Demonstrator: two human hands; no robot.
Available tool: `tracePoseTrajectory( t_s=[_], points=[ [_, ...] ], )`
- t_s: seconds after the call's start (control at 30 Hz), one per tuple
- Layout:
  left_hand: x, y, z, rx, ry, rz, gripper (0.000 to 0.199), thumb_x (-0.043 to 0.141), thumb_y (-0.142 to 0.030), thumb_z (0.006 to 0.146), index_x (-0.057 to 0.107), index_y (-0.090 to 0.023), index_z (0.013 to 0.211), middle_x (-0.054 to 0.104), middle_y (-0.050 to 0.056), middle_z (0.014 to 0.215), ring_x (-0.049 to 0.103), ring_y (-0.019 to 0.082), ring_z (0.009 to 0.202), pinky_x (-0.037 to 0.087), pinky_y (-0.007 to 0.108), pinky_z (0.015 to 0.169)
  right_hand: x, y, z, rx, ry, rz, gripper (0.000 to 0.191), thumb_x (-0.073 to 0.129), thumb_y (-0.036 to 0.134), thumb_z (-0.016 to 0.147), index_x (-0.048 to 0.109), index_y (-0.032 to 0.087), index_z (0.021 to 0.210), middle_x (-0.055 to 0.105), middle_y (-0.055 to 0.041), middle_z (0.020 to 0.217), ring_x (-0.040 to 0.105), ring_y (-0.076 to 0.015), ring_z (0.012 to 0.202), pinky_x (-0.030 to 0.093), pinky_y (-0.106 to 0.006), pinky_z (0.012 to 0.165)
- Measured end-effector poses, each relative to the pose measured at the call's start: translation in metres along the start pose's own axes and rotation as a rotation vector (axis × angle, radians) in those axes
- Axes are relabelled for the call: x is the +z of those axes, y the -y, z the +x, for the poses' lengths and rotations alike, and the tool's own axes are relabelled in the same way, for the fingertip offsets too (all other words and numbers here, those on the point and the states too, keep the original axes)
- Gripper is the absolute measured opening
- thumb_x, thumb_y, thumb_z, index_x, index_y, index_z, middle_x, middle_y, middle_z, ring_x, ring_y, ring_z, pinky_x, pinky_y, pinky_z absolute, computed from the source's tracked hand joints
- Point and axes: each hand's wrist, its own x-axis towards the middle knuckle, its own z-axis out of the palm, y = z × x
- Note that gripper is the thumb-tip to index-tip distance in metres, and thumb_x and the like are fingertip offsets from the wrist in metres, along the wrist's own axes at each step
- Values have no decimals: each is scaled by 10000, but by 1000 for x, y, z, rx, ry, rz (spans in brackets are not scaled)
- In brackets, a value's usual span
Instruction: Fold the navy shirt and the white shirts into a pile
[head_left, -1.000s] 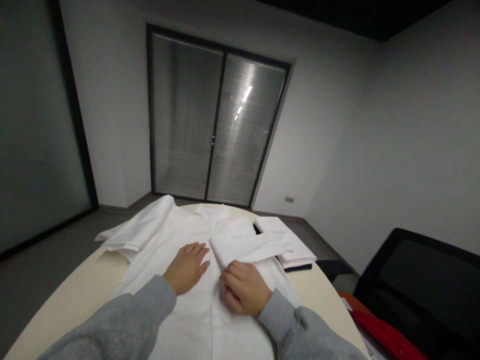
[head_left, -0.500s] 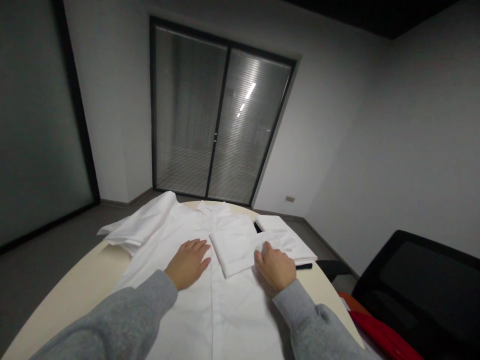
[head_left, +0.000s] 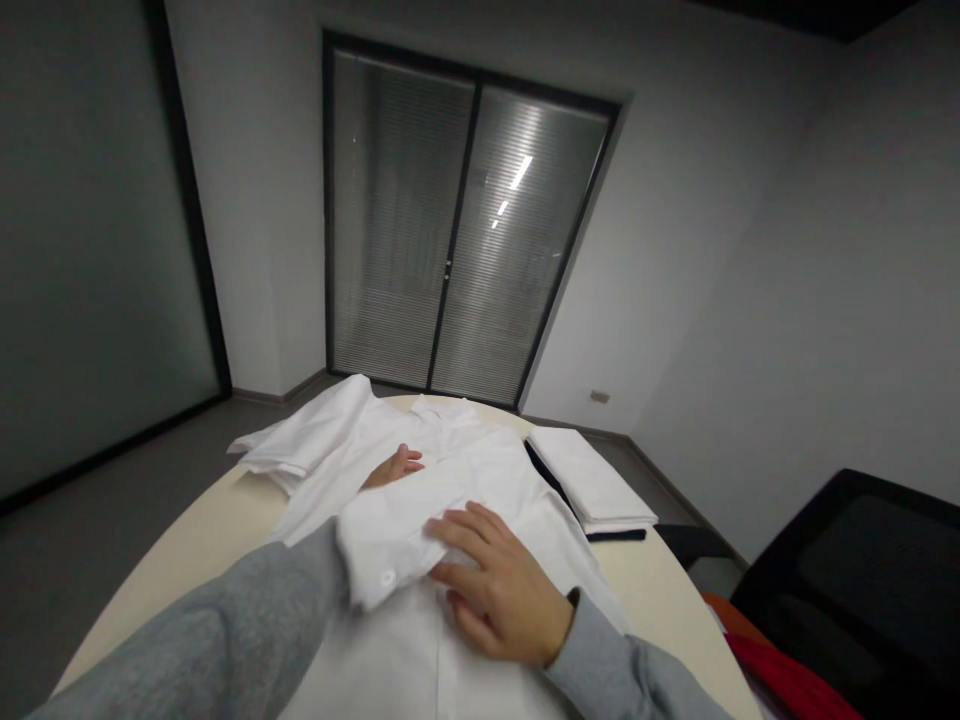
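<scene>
A white button shirt (head_left: 480,480) lies spread on a pale oval table (head_left: 187,540). Its folded sleeve with a buttoned cuff (head_left: 382,545) is draped across my left forearm and wrist. My left hand (head_left: 394,467) lies flat on the shirt's chest, only the fingers showing past the sleeve. My right hand (head_left: 499,590) rests on top of the sleeve and the shirt front, fingers spread and pressing the cloth down. Both arms wear grey sweater sleeves.
A bunched pile of white cloth (head_left: 300,440) sits at the table's far left. A neat stack of folded white garments (head_left: 592,480) lies at the far right on something dark. A black chair (head_left: 855,580) and red fabric (head_left: 787,680) are at the right.
My right hand came back from the shirt's right side, bringing the sleeve leftward over my left wrist. My left hand slid farther up the shirt. The view shifted slightly.
</scene>
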Motion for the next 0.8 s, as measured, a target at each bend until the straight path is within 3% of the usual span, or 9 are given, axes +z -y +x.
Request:
tracePoseTrajectory(
  t_s=[0.07, 0.13, 0.27, 0.37, 0.47, 0.6, 0.67, 0.8],
  points=[
    [-6, 5, 5, -53, 29, -110, 949, 90, -800, 972, 583, -79, 1345, 743, 206, 1214, 727, 318, 1082, 554, 431, 930, 7, 8, 0, -86, -65, 63, 368, 587, 189, 767, 635, 231, 1129, 508, -85, 1564, 459, -309, 1415, 352, -554, 1217],
    [-11, 9, 8, -67, 65, -184, 972, 251, -894, 907, 602, -90, 1325, 750, 194, 1185, 712, 330, 1111, 531, 419, 962, 14, 7, -3, -68, -173, 112, 318, 573, 166, 755, 611, 219, 1066, 554, -115, 1488, 510, -296, 1350, 423, -522, 1155],
    [-19, 14, 13, -104, 190, -218, 955, 492, -952, 780, 674, -148, 1262, 744, 162, 1211, 667, 358, 1194, 480, 434, 1038, 28, -11, -13, 257, -242, 148, 313, 551, 117, 811, 580, 211, 1108, 584, -148, 1394, 556, -278, 1266, 496, -467, 1056],
    [-23, 6, 13, -191, 326, -431, 979, 502, -948, 778, 664, -134, 1297, 738, 168, 1220, 667, 360, 1199, 486, 434, 1042, 39, -27, -19, 465, -132, 197, 414, 539, 119, 847, 561, 167, 1257, 595, -182, 1381, 551, -286, 1291, 472, -481, 1106],
    [-37, -14, 3, -225, 424, -592, 941, 489, -890, 844, 641, -118, 1361, 724, 169, 1240, 665, 330, 1193, 482, 398, 1046, 47, -33, -20, 563, -5, 226, 519, 554, 152, 882, 525, 139, 1400, 625, -173, 1372, 558, -281, 1291, 435, -478, 1149],
    [-69, -54, -22, -157, 478, -383, 866, 640, -710, 890, 463, -200, 1568, 735, 83, 1031, 682, 258, 935, 508, 333, 823, 49, -28, -19, 580, 133, 186, 551, 614, 277, 914, 554, 186, 1454, 565, -126, 1524, 442, -321, 1448, 287, -539, 1251],
    [-81, -70, -35, -109, 530, -240, 894, 742, -571, 868, 380, -246, 1617, 672, 13, 895, 620, 189, 779, 445, 264, 684, 48, -25, -18, 587, 211, 165, 591, 630, 372, 927, 542, 221, 1491, 516, -98, 1590, 369, -364, 1510, 204, -613, 1269],
    [-90, -80, -49, -87, 585, -89, 911, 787, -392, 798, 391, -227, 1601, 533, -47, 807, 502, 125, 689, 336, 214, 604, 43, -25, -17, 594, 310, 157, 644, 592, 464, 955, 482, 256, 1555, 429, -78, 1662, 276, -395, 1566, 119, -690, 1261]
  ],
)
